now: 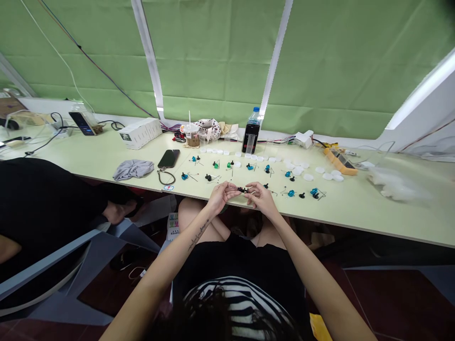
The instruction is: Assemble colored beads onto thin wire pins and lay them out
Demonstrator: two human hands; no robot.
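Between my two hands, just above the table's front edge, is a small black part, too small to name more exactly. My left hand pinches its left end, and my right hand grips its right end with the fingertips. Beyond my hands lie several little groups of small parts: blue pieces, green pieces, black pieces and thin bent metal wires. Rows of round white caps lie behind and to the right of them.
A dark phone and a grey cloth scrunchie lie to the left. Another phone leans against a bottle. A drink cup, a white box and a yellow-orange case stand farther back. A person sits at left.
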